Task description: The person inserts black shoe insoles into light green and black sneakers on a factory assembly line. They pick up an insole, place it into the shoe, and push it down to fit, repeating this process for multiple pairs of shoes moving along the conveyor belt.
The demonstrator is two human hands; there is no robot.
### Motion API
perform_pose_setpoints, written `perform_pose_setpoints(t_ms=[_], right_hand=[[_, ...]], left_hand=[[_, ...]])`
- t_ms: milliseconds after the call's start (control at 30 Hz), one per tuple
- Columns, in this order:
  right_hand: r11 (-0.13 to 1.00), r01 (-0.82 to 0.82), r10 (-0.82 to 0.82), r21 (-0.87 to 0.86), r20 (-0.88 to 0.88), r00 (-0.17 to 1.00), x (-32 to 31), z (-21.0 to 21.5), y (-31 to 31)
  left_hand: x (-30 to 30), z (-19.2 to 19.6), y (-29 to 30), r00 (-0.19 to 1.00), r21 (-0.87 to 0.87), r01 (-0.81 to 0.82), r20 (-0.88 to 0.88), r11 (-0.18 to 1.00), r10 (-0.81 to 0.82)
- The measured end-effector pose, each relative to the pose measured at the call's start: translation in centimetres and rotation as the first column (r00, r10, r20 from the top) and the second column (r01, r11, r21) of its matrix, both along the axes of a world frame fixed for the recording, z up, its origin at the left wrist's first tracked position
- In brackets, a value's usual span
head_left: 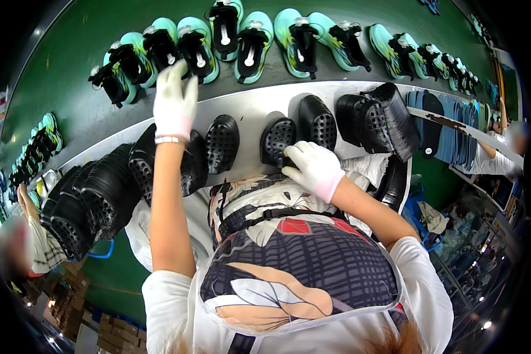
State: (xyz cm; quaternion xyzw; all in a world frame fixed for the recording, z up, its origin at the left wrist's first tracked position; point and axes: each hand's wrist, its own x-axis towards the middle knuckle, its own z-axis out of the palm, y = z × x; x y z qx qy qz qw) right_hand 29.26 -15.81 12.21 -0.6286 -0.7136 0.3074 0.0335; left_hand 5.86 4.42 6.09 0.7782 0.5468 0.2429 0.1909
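- Centrally, a person seen from above works with two hands in thin white fabric gloves, wearing a white short-sleeved shirt [420, 274] and a dark apron [301, 251] with a checked and leaf pattern.
- The left hand [175, 101] reaches to the upper left of centre, its thumb and fingers spread wide with nothing visible between them. A pale band [170, 140] circles the wrist.
- Just beyond its fingertips sits a turquoise sports shoe with a black lining [199, 53]; whether they touch, I cannot tell.
- The right hand [315, 168], right of centre, has its fingers loosely bent at the edge of a black, rounded, rubbery-looking piece with round holes [277, 140]. Whether it grips the piece, I cannot tell.
- That piece sits mid-frame on a curved grey metal ledge [248, 100], with a similar black holed piece [221, 144] to its left and another [317, 121] to its right.
- More black ridged pieces [113, 189] crowd the left of the frame.
- Across the top, a row of matching turquoise shoes [255, 50] lines a green tabletop [71, 76].
- Flat blue sole-shaped sheets [454, 133] stand at the right.
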Motion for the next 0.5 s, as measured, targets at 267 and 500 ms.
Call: perform_pose_setpoints(t_ms=[267,500], right_hand=[[0.979,0.131,-0.135,0.153,0.016,0.991,5.3,2.4,-2.8],[0.97,0.12,-0.107,0.209,-0.072,0.992,6.7,0.4,-4.4]], left_hand=[[4.0,1.3,-9.4,0.977,-0.339,0.214,0.077,0.916,-0.2],[6.5,1.1,-12.3,0.954,-0.41,0.299,0.139,0.862,-0.265]])
